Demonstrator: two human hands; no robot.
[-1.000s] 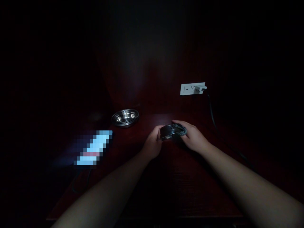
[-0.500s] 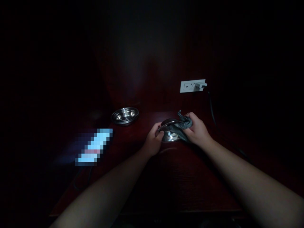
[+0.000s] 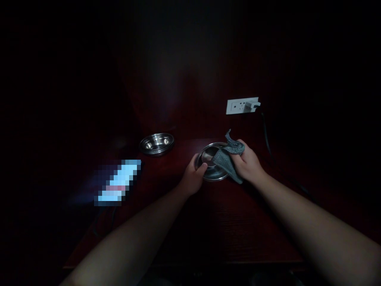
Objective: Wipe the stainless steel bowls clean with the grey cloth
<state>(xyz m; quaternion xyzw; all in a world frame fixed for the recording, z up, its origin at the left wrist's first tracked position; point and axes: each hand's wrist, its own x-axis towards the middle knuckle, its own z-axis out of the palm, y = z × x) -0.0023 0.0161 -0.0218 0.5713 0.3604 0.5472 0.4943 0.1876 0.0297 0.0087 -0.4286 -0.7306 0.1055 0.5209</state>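
Note:
The scene is very dark. My left hand grips the near left rim of a small steel bowl, tilted so its inside faces me, above a dark red wooden table. My right hand is closed on a grey-green cloth and presses it against the bowl's right side and inside. A corner of the cloth sticks up above the fingers.
A second steel bowl stands on the table at the back left. A lit screen, blurred out, lies to the left. A white wall socket with a plug and a dark cable is behind on the right.
The bowl has been tipped from nearly edge-on to showing its inside. My right hand has moved with the cloth from over the bowl's top to its inner right side.

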